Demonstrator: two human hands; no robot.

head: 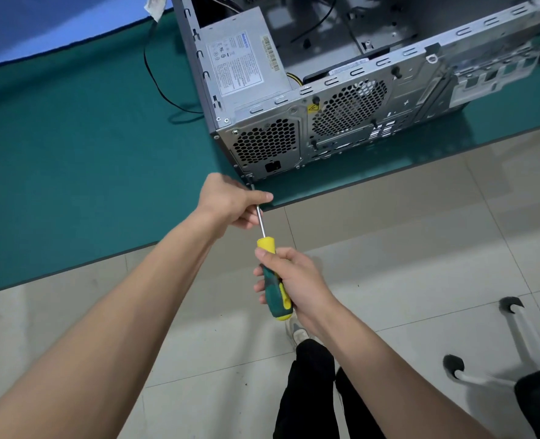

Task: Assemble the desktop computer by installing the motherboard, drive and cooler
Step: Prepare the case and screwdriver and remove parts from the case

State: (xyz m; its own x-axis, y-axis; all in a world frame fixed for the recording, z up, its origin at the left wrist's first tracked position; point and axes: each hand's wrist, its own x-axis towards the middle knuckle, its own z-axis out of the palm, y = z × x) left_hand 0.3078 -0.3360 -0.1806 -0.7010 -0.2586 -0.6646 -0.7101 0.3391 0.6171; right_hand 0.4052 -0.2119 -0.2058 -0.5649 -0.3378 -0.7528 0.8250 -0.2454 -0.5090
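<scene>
Both hands on screwdriver (270,264)

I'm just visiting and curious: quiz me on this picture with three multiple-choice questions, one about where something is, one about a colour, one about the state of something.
1. Where does the tip of the screwdriver point?
A. At the lower rear corner of the computer case
B. Into the round fan grille
C. At the floor tiles

2. What colours is the screwdriver handle?
A. Red and black
B. Green and yellow
C. All blue

3. What is the left hand doing?
A. Lying flat on the mat
B. Pinching the metal shaft
C. Holding a cable

Answers: 1 A, the shaft ends at the case corner near the table edge. 2 B, the handle in the right hand is green with yellow parts. 3 B, its thumb and fingers close around the shaft.
</scene>
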